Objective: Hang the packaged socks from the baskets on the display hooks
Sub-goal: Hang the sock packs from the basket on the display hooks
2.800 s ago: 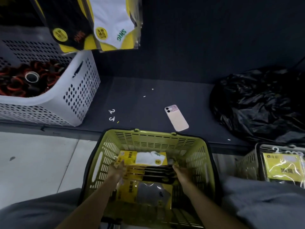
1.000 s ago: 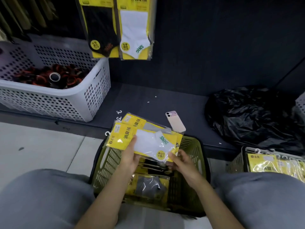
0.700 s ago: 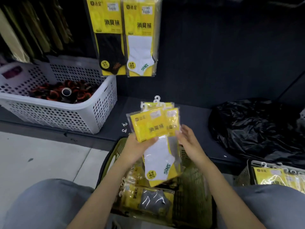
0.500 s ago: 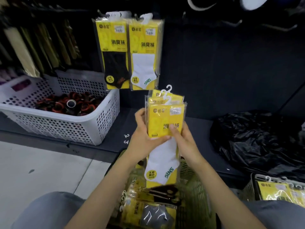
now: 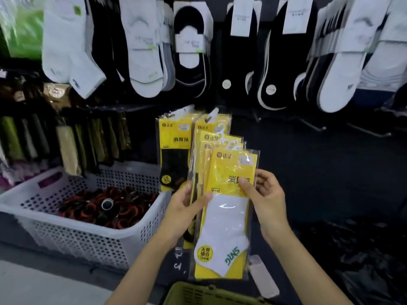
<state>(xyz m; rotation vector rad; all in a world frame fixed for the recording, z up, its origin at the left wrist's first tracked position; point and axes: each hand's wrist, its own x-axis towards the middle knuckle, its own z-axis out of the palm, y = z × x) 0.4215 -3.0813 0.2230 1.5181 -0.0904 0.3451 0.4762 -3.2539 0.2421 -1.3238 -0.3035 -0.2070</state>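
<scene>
while left hand [image 5: 184,209] and right hand [image 5: 267,200] pinch sock packs [image 5: 223,230], fingers [image 5: 247,186] clamped on edges, basket [image 5: 198,294] below

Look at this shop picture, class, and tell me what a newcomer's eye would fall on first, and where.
The yellow sock packs, fanned out at the centre, stand out first; the left hand and right hand hold them from either side. Above them, white and black hanging socks fill the top of the display wall. At lower left sits a white perforated basket holding red-and-black items.
</scene>
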